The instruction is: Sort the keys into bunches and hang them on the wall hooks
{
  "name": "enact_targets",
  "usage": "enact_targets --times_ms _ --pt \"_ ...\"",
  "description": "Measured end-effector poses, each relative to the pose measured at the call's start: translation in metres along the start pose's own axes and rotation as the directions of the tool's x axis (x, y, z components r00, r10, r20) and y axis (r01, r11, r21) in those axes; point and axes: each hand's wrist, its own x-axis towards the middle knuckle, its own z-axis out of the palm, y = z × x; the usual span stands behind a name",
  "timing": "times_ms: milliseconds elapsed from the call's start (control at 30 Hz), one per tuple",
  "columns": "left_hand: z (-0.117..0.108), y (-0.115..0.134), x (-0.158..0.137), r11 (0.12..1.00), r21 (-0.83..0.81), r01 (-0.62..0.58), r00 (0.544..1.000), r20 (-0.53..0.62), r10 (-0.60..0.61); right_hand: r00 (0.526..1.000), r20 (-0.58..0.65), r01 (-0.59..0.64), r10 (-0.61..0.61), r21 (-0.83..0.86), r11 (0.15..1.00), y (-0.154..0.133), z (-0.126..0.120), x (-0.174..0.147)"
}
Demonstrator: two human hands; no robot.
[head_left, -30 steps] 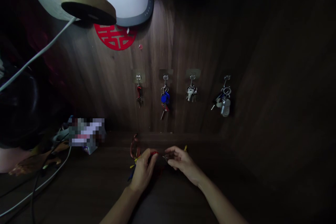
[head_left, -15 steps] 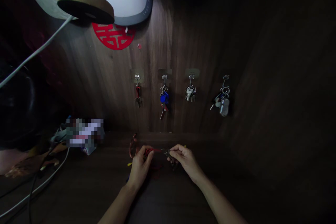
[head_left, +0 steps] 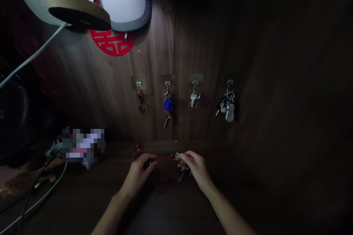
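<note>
My left hand (head_left: 143, 169) is closed on a red cord (head_left: 163, 158), which runs taut to the right toward a small metal ring. My right hand (head_left: 194, 163) pinches a bunch of keys (head_left: 177, 156) at that ring; a silver key head shows at the fingertips, and more keys with a blue piece hang below. A loop of the red cord (head_left: 162, 185) hangs or lies under the hands; which of the two I cannot tell. Beside the left hand is a reddish-brown strap (head_left: 136, 150).
On the wood panel hang a red-corded key set (head_left: 140, 104), keys with blue tags (head_left: 167, 105), a silver key bunch (head_left: 194, 99) and keys with a metal fob (head_left: 230, 112). A lamp base (head_left: 78, 11) and cap (head_left: 121, 7) are above. White cable (head_left: 52, 191) lies left.
The view has shifted, so the wall things sit slightly further left. My left hand has moved left, away from the right, and a key head now shows more plainly at my right fingertips.
</note>
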Motion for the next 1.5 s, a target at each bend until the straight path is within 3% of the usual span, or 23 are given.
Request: enact_targets --times_ms 300,567,1000,1233,1367,1500 --pt "-0.029 0.021 0.023 0.982 0.157 -0.101 0.994 0.065 0.091 0.995 0.035 0.094 -0.093 -0.017 0.995 0.002 -0.002 0.0" --pt "-0.042 0.041 0.043 0.926 0.357 -0.122 0.987 0.14 0.076 0.996 0.012 0.091 -0.091 -0.012 0.996 -0.003 -0.001 -0.003" --pt "-0.066 0.084 0.078 0.683 0.607 -0.406 0.91 0.335 0.244 0.995 0.03 0.096 -0.099 0.087 0.992 -0.008 -0.003 -0.006" --pt "-0.072 0.11 0.093 0.467 0.692 -0.551 0.835 0.45 0.318 0.991 0.102 0.072 -0.085 0.127 0.989 -0.006 -0.001 -0.004" --pt "-0.077 0.118 0.105 0.383 0.717 -0.583 0.81 0.472 0.348 0.982 0.162 0.078 -0.099 0.135 0.988 -0.006 0.002 -0.005" --pt "-0.089 0.119 0.122 0.351 0.752 -0.558 0.825 0.454 0.338 0.988 0.124 0.079 -0.094 0.115 0.99 -0.002 0.002 -0.002"
